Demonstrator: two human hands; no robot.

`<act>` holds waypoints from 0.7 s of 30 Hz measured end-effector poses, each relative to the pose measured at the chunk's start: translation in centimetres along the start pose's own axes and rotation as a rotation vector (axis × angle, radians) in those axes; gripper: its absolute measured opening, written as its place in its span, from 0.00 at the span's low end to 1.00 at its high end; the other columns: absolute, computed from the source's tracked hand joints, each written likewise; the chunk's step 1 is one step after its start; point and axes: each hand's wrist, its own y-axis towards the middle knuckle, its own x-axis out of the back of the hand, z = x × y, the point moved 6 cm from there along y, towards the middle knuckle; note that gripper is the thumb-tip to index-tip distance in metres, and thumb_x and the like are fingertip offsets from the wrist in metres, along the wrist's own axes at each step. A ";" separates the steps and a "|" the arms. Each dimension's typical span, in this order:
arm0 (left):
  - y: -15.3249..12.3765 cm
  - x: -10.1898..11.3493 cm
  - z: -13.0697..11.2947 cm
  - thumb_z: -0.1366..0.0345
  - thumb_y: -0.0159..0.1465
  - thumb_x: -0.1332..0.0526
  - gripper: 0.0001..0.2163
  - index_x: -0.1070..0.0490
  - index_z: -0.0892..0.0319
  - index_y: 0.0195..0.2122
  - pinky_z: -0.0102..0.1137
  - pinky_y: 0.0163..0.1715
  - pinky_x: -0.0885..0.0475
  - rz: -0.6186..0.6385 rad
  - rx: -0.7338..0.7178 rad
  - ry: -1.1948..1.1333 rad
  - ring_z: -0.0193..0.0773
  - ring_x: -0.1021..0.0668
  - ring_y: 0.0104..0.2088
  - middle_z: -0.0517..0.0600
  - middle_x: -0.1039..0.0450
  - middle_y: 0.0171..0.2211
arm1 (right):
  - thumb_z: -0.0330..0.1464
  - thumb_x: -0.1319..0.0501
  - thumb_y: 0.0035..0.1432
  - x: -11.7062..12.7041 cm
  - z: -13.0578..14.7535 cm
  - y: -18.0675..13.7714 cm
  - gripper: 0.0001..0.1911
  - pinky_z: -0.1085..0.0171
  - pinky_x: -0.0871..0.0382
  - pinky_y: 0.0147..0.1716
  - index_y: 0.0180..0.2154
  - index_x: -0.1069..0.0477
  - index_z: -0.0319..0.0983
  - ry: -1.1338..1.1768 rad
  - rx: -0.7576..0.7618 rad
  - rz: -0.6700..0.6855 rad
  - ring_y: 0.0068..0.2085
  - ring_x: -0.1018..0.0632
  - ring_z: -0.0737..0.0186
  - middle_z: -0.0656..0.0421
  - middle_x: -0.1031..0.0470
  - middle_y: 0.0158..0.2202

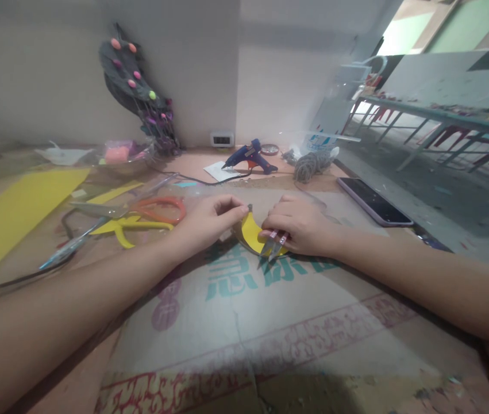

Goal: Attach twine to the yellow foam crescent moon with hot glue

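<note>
My left hand [210, 221] pinches the top edge of a small curved yellow foam piece [250, 233] that lies on a sheet of printed cardboard [235, 322]. My right hand [300, 225] is closed around small metal thread snips [274, 244], whose blades point toward me and rest at the lower edge of the yellow piece. Both hands meet at the middle of the cardboard.
Orange-handled scissors [141, 210] and yellow foam scraps [117, 227] lie to the left, beside a large yellow foam sheet [15, 210]. A blue glue gun [250, 156], a ball of twine [308, 167] and a phone [373, 201] sit behind and to the right. A dark decorated craft [134, 86] leans on the wall.
</note>
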 end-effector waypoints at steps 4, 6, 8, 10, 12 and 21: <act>0.1 0.2 0.1 0.58 0.59 0.38 0.11 0.28 0.60 0.37 0.25 0.21 0.36 -0.030 0.015 0.021 0.29 0.31 0.22 0.45 0.30 0.27 | 0.35 0.43 0.64 0.1 0.1 0.0 0.13 0.65 0.42 0.32 0.30 0.29 0.37 -0.001 0.002 -0.013 0.27 0.31 0.66 0.60 0.29 0.23; 0.2 0.3 0.1 0.58 0.58 0.38 0.12 0.27 0.60 0.39 0.25 0.24 0.34 -0.045 0.001 0.035 0.31 0.28 0.27 0.47 0.27 0.31 | 0.35 0.44 0.65 0.1 0.1 0.1 0.13 0.65 0.42 0.33 0.30 0.29 0.37 0.001 0.002 -0.011 0.26 0.31 0.66 0.60 0.29 0.23; 0.2 0.3 0.1 0.56 0.58 0.37 0.14 0.26 0.60 0.39 0.26 0.27 0.32 -0.043 -0.005 0.048 0.33 0.26 0.30 0.48 0.26 0.33 | 0.35 0.44 0.65 0.1 0.1 0.1 0.13 0.65 0.42 0.32 0.30 0.29 0.37 0.004 0.003 -0.010 0.26 0.31 0.67 0.60 0.30 0.23; 0.2 0.2 0.2 0.55 0.58 0.37 0.14 0.26 0.61 0.38 0.27 0.29 0.31 -0.028 -0.016 0.066 0.34 0.26 0.30 0.49 0.25 0.33 | 0.35 0.44 0.64 0.2 0.1 0.1 0.13 0.65 0.42 0.32 0.30 0.29 0.37 0.008 0.006 -0.014 0.26 0.31 0.67 0.60 0.30 0.23; 0.2 0.1 0.1 0.55 0.58 0.37 0.14 0.26 0.61 0.36 0.28 0.30 0.31 -0.021 -0.038 0.091 0.34 0.26 0.30 0.49 0.25 0.32 | 0.35 0.44 0.64 0.2 0.1 0.1 0.13 0.65 0.42 0.32 0.30 0.29 0.37 0.011 0.006 -0.014 0.26 0.31 0.66 0.60 0.30 0.23; 0.0 0.3 -0.5 0.57 0.60 0.40 0.10 0.28 0.60 0.30 0.26 0.25 0.34 -0.079 -0.048 0.263 0.32 0.27 0.26 0.46 0.27 0.27 | 0.52 0.52 0.65 1.0 -1.0 0.0 0.28 0.63 0.39 0.31 0.41 0.31 0.33 -0.011 -0.227 -0.029 0.31 0.30 0.60 0.52 0.29 0.34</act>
